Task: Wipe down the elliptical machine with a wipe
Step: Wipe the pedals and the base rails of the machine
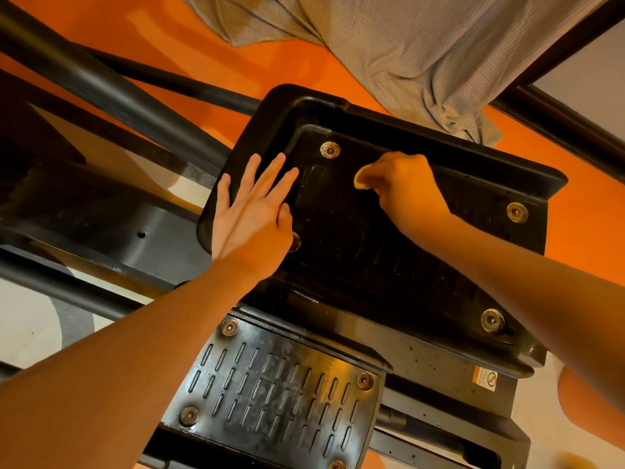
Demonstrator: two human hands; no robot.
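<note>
— Where the wipe [359,179]?
— Bunched in the right hand [406,187], fingers curled round it, pressed to the far end of the pedal [389,238]. Left hand [252,214] spread flat on the left rim, steadying

— Handling?
— Soft, light, likely to wad up; best held in a fold. Ridged tread and bolts [330,150] apt to snag. Near, a second pedal [277,394]; far, hanging grey cloth [422,52]

Wipe [359,179] mostly hidden inside right hand [407,191] (only an edge)
</note>
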